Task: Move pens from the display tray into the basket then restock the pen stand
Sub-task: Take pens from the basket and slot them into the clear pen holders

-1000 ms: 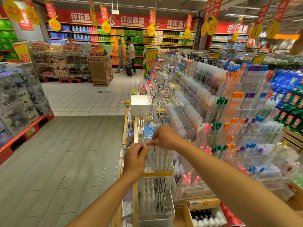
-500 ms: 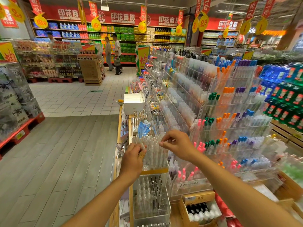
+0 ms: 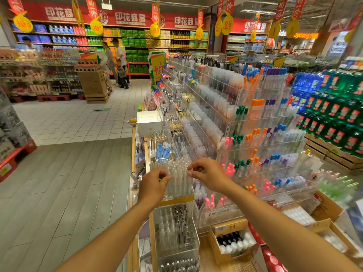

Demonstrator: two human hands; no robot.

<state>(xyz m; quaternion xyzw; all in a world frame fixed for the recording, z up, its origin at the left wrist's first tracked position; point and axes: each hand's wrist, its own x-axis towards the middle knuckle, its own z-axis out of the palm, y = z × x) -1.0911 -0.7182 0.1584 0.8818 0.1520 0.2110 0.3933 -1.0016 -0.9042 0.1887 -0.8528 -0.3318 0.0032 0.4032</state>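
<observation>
So both my hands are up at the clear pen stand [image 3: 177,181] at the end of the stationery display, the one packed with upright see-through pens [image 3: 179,173]. My left hand [image 3: 154,183] is at the left side of the bunch with the fingers curled in against the pens; it looks like it's gripping a few of them, though the blur makes it hard to be sure. My right hand [image 3: 206,173] is at the right side of the bunch, thumb and fingertips pinched together right at the pen tops, and I honestly can't tell if there's a pen between them. Just below the stand sits a clear box [image 3: 176,230] with more pens, dark and clear ones. Off to the right are the tiered acrylic racks [image 3: 261,146] full of coloured-cap pens
</observation>
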